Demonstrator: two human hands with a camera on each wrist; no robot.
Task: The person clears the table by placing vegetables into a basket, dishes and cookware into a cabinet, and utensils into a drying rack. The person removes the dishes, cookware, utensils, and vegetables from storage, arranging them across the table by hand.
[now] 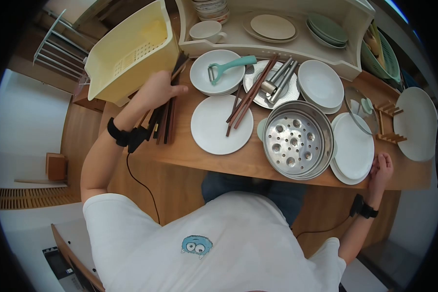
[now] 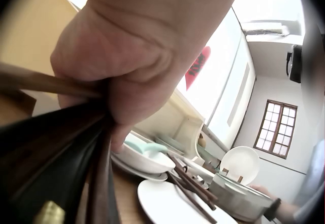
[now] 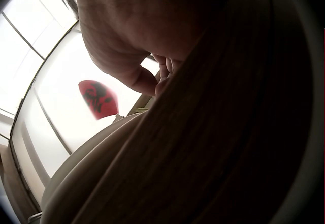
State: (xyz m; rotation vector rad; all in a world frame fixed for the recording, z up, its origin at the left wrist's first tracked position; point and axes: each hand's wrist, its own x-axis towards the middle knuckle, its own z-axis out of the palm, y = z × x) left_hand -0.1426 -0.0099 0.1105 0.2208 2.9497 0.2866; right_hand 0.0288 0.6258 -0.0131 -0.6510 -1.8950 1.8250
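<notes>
My left hand (image 1: pixel 158 91) grips a bundle of dark brown and black chopsticks (image 1: pixel 167 121) at the table's left end, beside the yellow basket (image 1: pixel 129 58). In the left wrist view the chopsticks (image 2: pixel 76 147) fan out below the curled fingers, and one lighter stick (image 2: pixel 45 80) angles off to the side. My right hand (image 1: pixel 383 168) rests at the table's front edge, its fingers loosely curled near two stacked white plates (image 1: pixel 353 151). The right wrist view has the dark table edge covering part of that hand (image 3: pixel 147 46).
Reddish-brown chopsticks (image 1: pixel 252 95) lie across a white plate (image 1: pixel 214 126) and a ridged plate. A turquoise peeler (image 1: pixel 228 65) sits on white bowls. To the right are a steel steamer pot (image 1: pixel 297 165), a glass lid (image 1: pixel 361 111) and a wooden rack (image 1: pixel 389 121). A shelf (image 1: pixel 228 47) holds dishes behind.
</notes>
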